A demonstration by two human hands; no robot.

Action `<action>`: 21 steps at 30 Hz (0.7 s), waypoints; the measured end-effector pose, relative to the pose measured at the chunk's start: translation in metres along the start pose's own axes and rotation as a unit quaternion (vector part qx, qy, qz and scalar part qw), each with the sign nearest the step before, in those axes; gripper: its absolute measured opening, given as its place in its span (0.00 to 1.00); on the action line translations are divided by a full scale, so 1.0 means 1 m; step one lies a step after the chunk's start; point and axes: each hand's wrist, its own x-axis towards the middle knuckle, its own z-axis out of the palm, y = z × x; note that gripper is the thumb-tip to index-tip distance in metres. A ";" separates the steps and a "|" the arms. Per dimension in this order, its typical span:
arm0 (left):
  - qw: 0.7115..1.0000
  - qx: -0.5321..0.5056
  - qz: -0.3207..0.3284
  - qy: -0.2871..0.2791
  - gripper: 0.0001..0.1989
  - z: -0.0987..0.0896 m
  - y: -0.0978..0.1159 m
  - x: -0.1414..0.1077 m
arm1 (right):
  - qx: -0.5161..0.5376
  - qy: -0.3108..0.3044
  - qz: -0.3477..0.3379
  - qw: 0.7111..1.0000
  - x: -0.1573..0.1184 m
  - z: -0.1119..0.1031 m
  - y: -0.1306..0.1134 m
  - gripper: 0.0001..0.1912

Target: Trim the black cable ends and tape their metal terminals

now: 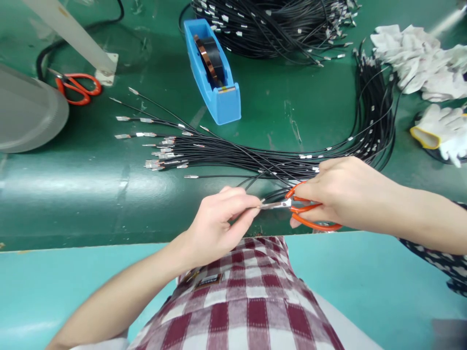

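My right hand (339,194) holds orange-handled scissors (301,209), fingers in the loops and blades pointing left. The blade tips meet the fingertips of my left hand (228,218), which is closed in a pinch on a thin black cable; its end is mostly hidden between finger and thumb. Just beyond both hands, a long bundle of black cables (226,150) lies across the green table (91,194). Its ends at the left carry clear and white connectors, and at the right the bundle bends away toward the back.
A blue tape dispenser (228,104) stands behind the bundle. More black cables (270,29) are heaped at the back. White gloves (426,63) lie at right. Spare orange scissors (78,87), a grey round container (29,112) and a white post (76,36) are at left.
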 end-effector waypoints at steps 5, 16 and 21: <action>1.000 0.000 0.007 0.001 0.06 0.002 -0.001 -0.001 | 0.046 -0.014 0.014 0.999 0.001 0.003 0.002 0.19; 1.000 0.010 0.006 -0.015 0.06 0.001 -0.002 -0.002 | 0.059 0.028 0.000 0.998 0.002 -0.002 0.002 0.19; 1.000 0.013 0.010 -0.007 0.06 0.001 -0.002 -0.002 | -0.012 0.043 -0.004 0.999 -0.001 -0.006 -0.004 0.19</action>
